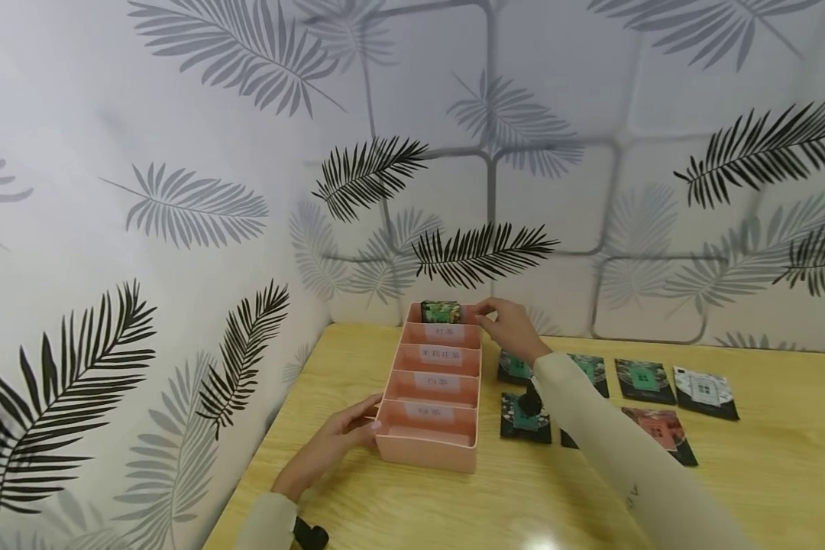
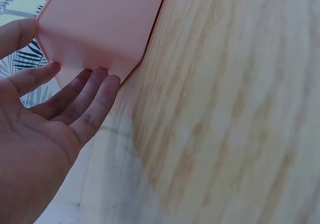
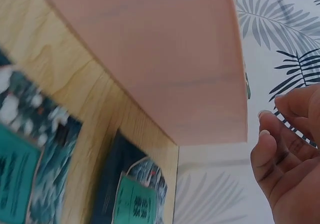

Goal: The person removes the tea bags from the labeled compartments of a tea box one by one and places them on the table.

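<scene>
A pink divided box (image 1: 426, 452) stands on the table, its dividers bearing white labels with Chinese characters. In its rearmost compartment sits a dark packet (image 1: 441, 312) with a green label. My right hand (image 1: 512, 328) is over the right rim at that compartment; in the right wrist view its fingers are loosely bent beside the box wall (image 3: 165, 69), with nothing between thumb and fingertips. At the front left corner, my left hand (image 1: 333, 443) steadies the box. The left wrist view shows its fingertips (image 2: 112, 82) against the outer wall (image 2: 100, 29), fingers fairly straight.
Right of the box lie several dark packets with teal labels (image 1: 645, 380), one with a red label (image 1: 660, 433) and one with a whitish label (image 1: 705, 389). My right forearm passes over some of them. Behind the wooden table (image 1: 399, 512) rises a leaf-patterned wall (image 1: 557, 283).
</scene>
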